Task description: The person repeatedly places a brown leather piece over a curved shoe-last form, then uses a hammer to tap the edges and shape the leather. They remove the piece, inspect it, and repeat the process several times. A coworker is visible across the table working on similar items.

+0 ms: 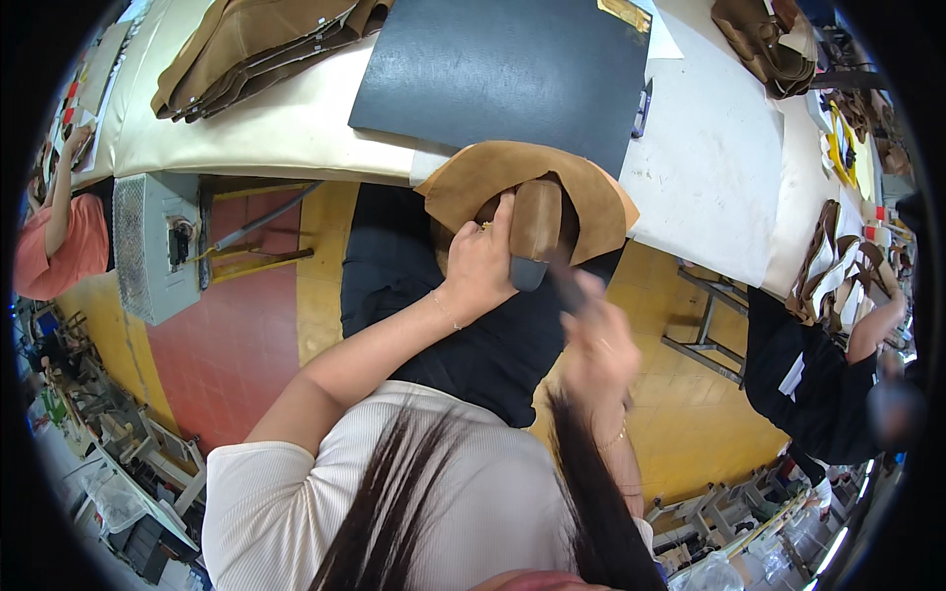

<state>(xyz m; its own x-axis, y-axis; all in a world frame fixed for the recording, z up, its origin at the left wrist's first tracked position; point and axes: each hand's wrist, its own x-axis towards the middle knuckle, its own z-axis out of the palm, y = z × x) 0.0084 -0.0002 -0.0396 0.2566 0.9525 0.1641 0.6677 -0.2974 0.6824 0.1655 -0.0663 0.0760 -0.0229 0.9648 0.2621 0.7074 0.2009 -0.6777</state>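
Left hand (480, 264) is closed on a curved, brown, suede-like workpiece (463, 182), one finger along the left side of its tongue-shaped middle part (537, 212). Right hand (599, 350), motion-blurred, grips a dark, slender tool (566, 288) beside that part's lower end; tool type cannot be told. Writing: worn yellowish patch (626, 14) on a corner of the flat black board (503, 74), print unclear; small white marks on the stacked brown pieces (261, 49), too small to read. Workpiece: matte, broad arched flap, dark grey tip (529, 276); held above the dark-clothed lap (453, 340), flap overlapping the board's near edge in view
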